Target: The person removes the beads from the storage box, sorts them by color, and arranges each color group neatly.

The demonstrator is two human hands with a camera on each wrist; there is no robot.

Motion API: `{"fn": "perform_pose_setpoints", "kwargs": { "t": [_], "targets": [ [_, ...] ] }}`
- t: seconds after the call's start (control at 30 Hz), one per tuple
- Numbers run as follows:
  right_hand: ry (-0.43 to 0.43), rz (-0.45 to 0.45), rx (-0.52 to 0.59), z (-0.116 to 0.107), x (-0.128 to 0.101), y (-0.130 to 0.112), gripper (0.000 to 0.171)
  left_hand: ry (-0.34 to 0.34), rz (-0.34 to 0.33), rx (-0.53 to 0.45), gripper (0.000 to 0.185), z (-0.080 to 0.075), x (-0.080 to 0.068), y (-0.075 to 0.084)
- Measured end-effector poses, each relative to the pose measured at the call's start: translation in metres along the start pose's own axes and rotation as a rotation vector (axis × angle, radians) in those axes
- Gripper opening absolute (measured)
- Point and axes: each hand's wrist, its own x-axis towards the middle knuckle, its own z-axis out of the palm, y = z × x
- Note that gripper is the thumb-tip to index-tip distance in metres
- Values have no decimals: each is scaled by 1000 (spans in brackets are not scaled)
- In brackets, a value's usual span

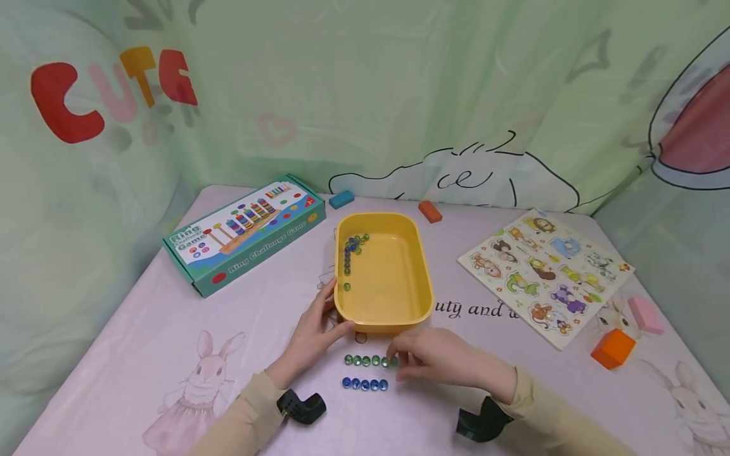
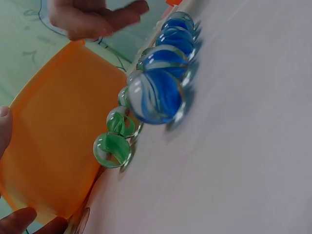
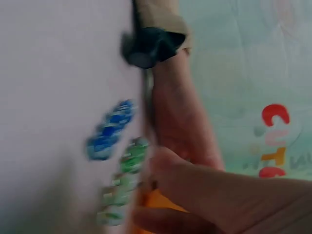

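A yellow tray (image 1: 383, 322) stands mid-table with several green and blue marbles (image 1: 348, 258) along its inner left wall. My left hand (image 1: 326, 316) grips the tray's near-left corner, thumb on the rim. In front of the tray lie a row of green marbles (image 1: 366, 361) and a row of blue marbles (image 1: 365, 384). My right hand (image 1: 400, 361) pinches the green marble at the right end of its row. The left wrist view shows the blue marbles (image 2: 156, 97), green marbles (image 2: 113, 148), tray wall (image 2: 53, 136) and right hand (image 2: 92, 19) close up. The right wrist view is blurred.
A teal Ring Challenge Game box (image 1: 245, 231) lies at the back left. An animal puzzle board (image 1: 544, 275) is on the right, with a pink block (image 1: 646, 315) and an orange block (image 1: 613, 348) near it. Blue (image 1: 341, 199) and orange (image 1: 429, 211) blocks sit behind the tray.
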Motion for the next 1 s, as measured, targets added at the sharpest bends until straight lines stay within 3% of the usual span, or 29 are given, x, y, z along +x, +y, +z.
{"fn": "perform_pose_setpoints", "kwargs": {
  "t": [0.13, 0.27, 0.37, 0.5, 0.8, 1.0],
  "targets": [
    [-127, -108, 18, -22, 8, -11, 19, 0, 3, -6, 85, -1, 0, -1],
    [-211, -152, 67, -44, 21, -15, 18, -5, -4, -17, 85, -1, -1, -1],
    [-227, -163, 115, -57, 33, -12, 19, -8, -7, -32, 85, -1, -1, -1],
    [-185, -167, 139, -66, 51, -3, 20, -8, -9, -38, 84, -1, -1, 0],
    [-101, -7, 173, -70, 97, 25, 22, -26, -44, -59, 84, 0, 2, 0],
    [-62, 99, 191, -64, 121, 41, 21, -26, -15, -45, 83, -2, 0, 1]
  ]
}}
